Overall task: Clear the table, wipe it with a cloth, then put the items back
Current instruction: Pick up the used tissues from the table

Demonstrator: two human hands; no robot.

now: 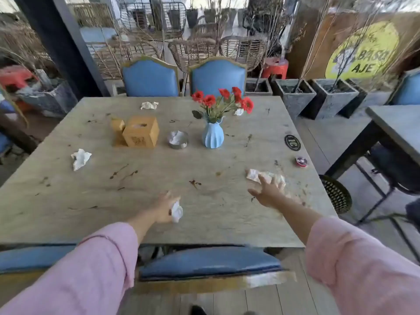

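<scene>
My left hand (164,209) holds a crumpled white tissue (176,211) just above the near middle of the stained wooden table (113,201). My right hand (264,192) reaches with spread fingers over a crumpled patterned cloth (272,177) near the right edge, touching it. More crumpled tissues lie at the left (80,158), at the far side (148,105) and behind the vase (239,112). In the middle stand a wooden tissue box (141,132), a metal ashtray (178,139) with paper in it and a blue vase (212,135) of red flowers.
A black oval number plate (292,142) and a small round red tin (301,161) sit by the right edge. Blue chairs stand at the far side (218,76) and right below me (209,261). Another table (395,126) and a black basket (336,193) are on the right.
</scene>
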